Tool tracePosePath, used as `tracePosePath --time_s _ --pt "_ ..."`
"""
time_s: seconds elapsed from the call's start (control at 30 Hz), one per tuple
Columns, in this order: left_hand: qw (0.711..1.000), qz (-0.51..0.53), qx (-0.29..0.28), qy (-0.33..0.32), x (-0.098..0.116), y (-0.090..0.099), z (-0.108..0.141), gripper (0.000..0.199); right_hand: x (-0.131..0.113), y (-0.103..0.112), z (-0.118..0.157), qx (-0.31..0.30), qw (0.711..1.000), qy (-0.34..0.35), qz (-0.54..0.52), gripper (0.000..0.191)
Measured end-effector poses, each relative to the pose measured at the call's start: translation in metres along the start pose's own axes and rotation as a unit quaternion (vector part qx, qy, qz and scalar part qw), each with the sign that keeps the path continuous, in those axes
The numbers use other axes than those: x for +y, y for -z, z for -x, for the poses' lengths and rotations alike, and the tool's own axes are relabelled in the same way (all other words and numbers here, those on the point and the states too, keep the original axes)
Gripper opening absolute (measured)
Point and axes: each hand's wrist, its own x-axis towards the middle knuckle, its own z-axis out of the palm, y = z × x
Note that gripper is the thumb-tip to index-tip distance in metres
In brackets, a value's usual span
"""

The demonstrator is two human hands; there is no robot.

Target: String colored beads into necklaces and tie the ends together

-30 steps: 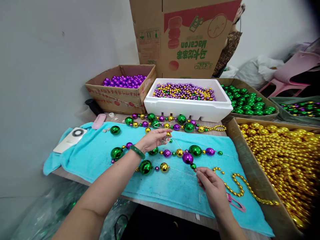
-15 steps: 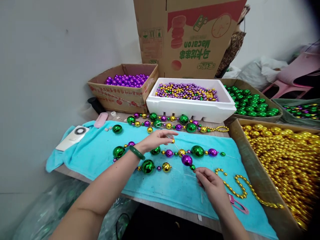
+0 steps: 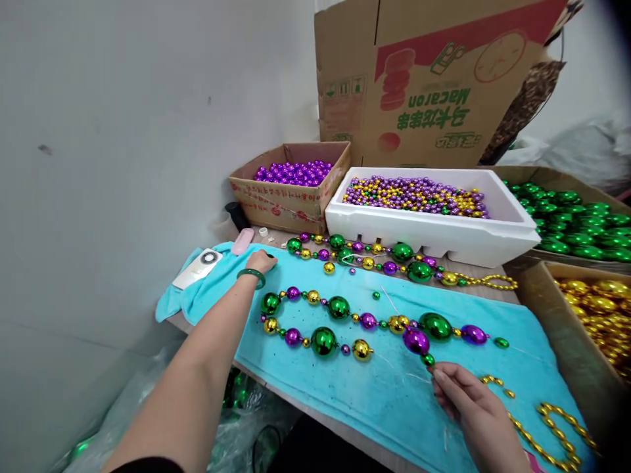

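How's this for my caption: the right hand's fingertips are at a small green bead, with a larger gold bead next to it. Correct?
No: the head view shows a larger purple bead, not gold, next to the small green bead at the fingertips of the right hand.

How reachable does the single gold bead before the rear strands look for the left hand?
Probably yes: only blue towel shows between the left hand and the single gold bead. However, this hand is at a dark thing, and whether it holds that is unclear.
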Motion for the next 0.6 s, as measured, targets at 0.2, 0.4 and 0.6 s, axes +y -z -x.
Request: tracePosePath --time_s 0.2,0.4,0.6 --pt "0.962 0.212 -0.170 0.012 0.031 -0.029 0.043 0.009 -0.004 -0.015 0.008 -0.011 0.999 0.037 0.022 0.041" --pt "0.786 0.487 -0.369 0.095 0.062 -0.069 0.117 0.009 -0.016 -0.026 0.025 -0.011 0.996 0.085 0.032 0.034" --pt "0.722 0.542 -0.414 0.117 0.076 -0.085 0.153 0.008 -0.022 -0.024 0.030 0.019 0.996 0.089 0.023 0.033"
